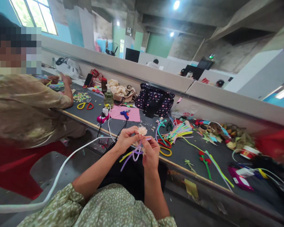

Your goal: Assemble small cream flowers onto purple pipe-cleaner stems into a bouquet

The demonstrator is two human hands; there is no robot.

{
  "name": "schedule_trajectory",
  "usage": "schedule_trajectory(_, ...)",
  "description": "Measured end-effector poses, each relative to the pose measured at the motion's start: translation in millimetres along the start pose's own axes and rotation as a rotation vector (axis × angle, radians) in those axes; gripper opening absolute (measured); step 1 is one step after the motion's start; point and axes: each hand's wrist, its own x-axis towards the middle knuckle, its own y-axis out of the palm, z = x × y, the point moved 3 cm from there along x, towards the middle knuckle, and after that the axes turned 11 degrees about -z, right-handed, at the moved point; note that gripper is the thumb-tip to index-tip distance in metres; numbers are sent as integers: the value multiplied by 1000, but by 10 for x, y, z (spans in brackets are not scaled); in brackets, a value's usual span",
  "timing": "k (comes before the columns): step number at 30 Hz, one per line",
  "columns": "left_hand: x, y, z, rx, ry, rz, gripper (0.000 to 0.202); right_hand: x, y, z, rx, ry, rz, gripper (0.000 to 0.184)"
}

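My left fingers (pixel 132 139) pinch a cream fluffy flower (pixel 142 130) at their tips, right fingers (pixel 153 145) clamp lilac pipe cleaners (pixel 136 156) just below it, looks part-made: head formed, ends dangling loose under my fingers, pastel pipe-cleaner bundle (pixel 178 132) beyond them, rightward, on the tabletop (pixel 180 154), no writing readable.

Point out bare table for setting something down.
Bare tabletop shows between the big stem bundle and green sprig, and between the left red loop and left pink box. It is crowded around the spotted bag.
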Motion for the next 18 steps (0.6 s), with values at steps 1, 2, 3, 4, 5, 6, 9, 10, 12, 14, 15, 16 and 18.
schedule_trajectory(1,-9,-3,9,-11,-13,-22,24,-14,-9,28,-64,-90,-30,15)
schedule_trajectory(2,-22,-5,17,-20,-24,-44,22,-27,-20,59,-145,-183,-64,13)
schedule_trajectory(3,-38,-8,25,-24,-33,-63,21,-40,-32,92,-237,-278,-101,12)
schedule_trajectory(4,-56,-10,32,-24,-40,-82,19,-53,-43,125,-333,-376,-136,11)
schedule_trajectory(5,-75,-9,36,-16,-47,-94,18,-66,-51,155,-422,-477,-166,9)
schedule_trajectory(6,-94,-7,37,-3,-50,-102,18,-80,-56,182,-502,-579,-190,7)
schedule_trajectory(9,-142,5,16,43,-52,-130,19,-129,-45,233,-693,-870,-211,3)
schedule_trajectory(10,-151,10,4,53,-56,-138,20,-146,-35,241,-752,-947,-208,2)
schedule_trajectory(12,-160,19,-20,54,-70,-153,20,-180,-10,254,-858,-1069,-198,3)
schedule_trajectory(14,-156,29,-35,33,-99,-154,21,-209,17,271,-921,-1145,-187,7)
schedule_trajectory(15,-151,34,-38,17,-118,-150,22,-221,30,280,-935,-1171,-183,8)
schedule_trajectory(16,-145,36,-39,1,-136,-148,23,-229,40,288,-940,-1187,-180,9)
schedule_trajectory(18,-132,35,-39,-15,-155,-152,22,-232,50,296,-912,-1173,-164,9)
